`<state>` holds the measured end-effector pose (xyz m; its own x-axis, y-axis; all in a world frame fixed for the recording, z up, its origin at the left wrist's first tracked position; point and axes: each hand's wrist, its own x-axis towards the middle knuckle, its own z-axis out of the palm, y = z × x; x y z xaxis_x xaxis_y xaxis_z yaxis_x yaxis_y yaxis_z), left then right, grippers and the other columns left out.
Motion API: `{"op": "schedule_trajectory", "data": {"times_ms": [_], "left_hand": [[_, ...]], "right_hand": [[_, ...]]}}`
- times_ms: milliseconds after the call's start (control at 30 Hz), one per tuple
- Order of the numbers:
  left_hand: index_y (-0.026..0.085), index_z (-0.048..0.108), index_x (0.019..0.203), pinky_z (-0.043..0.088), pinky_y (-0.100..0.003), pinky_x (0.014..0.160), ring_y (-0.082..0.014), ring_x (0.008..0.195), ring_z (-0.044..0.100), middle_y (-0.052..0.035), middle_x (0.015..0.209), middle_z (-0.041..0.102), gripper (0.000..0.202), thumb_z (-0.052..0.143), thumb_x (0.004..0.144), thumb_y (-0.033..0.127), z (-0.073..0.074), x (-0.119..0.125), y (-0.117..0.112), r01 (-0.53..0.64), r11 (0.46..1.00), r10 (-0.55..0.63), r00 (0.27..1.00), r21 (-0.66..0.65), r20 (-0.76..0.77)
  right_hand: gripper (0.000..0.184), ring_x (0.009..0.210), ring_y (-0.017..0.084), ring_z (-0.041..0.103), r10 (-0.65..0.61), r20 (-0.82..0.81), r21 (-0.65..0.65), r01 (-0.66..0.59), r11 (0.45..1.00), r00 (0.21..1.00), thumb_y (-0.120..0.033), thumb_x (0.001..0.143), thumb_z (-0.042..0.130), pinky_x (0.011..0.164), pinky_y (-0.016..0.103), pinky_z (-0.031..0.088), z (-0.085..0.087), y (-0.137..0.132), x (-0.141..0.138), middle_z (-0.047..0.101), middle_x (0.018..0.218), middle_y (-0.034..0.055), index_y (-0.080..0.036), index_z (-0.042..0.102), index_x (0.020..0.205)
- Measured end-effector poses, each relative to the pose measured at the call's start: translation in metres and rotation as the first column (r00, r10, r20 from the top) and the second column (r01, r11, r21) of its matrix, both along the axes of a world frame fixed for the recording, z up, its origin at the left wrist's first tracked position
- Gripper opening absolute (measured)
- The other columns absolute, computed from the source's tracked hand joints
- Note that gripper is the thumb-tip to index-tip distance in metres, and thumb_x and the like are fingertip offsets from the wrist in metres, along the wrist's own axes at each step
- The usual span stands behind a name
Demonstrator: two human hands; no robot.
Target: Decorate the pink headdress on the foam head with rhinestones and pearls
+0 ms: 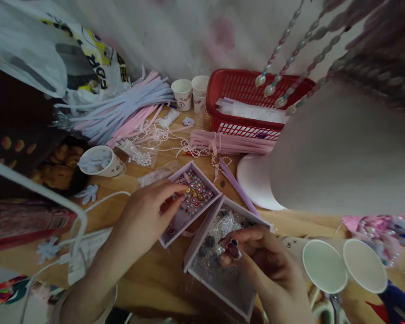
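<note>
My left hand [147,217] reaches into a shallow lilac box of coloured gems [193,196], its fingertips pinched together at the box's near-left side; what they hold is too small to make out. Just to the right, my right hand [256,258] hovers over a second lilac box [222,252] holding clear beads and dark stones, fingers curled and pinched close over its middle. Both boxes lie side by side on the wooden table [155,274].
A red basket [246,105] stands at the back with paper cups [190,93] beside it. Pink and lilac strips [128,112], pearl strings [162,139], and more cups [344,265] lie around. A large white cone shape [340,157] with bead strands fills the right.
</note>
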<state>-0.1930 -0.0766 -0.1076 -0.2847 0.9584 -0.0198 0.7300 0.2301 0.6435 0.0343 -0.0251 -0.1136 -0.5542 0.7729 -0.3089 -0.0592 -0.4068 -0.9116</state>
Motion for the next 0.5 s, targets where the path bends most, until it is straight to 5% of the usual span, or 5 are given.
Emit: {"op": "schedule_trajectory", "data": {"times_ms": [100, 200, 500], "left_hand": [[0.02, 0.075, 0.11, 0.058, -0.042, 0.092, -0.0272, 0.102, 0.074, -0.0089, 0.114, 0.077, 0.032, 0.049, 0.096, 0.007, -0.014, -0.013, 0.012, 0.049, 0.966, -0.116, 0.96, -0.255, -0.256], [0.019, 0.075, 0.106, 0.058, -0.042, 0.085, -0.0294, 0.098, 0.074, -0.0107, 0.111, 0.076, 0.033, 0.046, 0.096, 0.007, -0.021, -0.013, 0.019, 0.106, 0.911, -0.244, 0.918, -0.4, -0.312], [0.016, 0.074, 0.107, 0.056, -0.036, 0.091, -0.0229, 0.101, 0.072, -0.0103, 0.114, 0.074, 0.038, 0.039, 0.099, 0.005, -0.028, -0.02, 0.014, 0.171, 0.907, -0.289, 0.918, -0.386, -0.273]], "right_hand": [[0.008, 0.073, 0.008, 0.075, -0.025, -0.003, -0.026, 0.025, 0.999, 1.0, -0.03, 0.093, 0.08, 0.073, 0.012, 0.058, -0.003, 0.001, 0.0, 0.08, 0.082, -0.0033, -0.036, 0.079, 0.097], [0.01, 0.076, 0.008, 0.077, -0.049, 0.003, 0.023, 0.049, 0.999, 0.999, -0.029, 0.093, 0.08, 0.074, 0.012, 0.059, -0.005, 0.001, 0.0, 0.08, 0.086, -0.0041, -0.037, 0.08, 0.099], [0.011, 0.075, 0.009, 0.078, -0.067, 0.013, 0.139, 0.064, 0.988, 0.998, -0.027, 0.095, 0.077, 0.075, 0.013, 0.061, -0.006, 0.001, 0.001, 0.081, 0.088, -0.0027, -0.035, 0.079, 0.101]]}}
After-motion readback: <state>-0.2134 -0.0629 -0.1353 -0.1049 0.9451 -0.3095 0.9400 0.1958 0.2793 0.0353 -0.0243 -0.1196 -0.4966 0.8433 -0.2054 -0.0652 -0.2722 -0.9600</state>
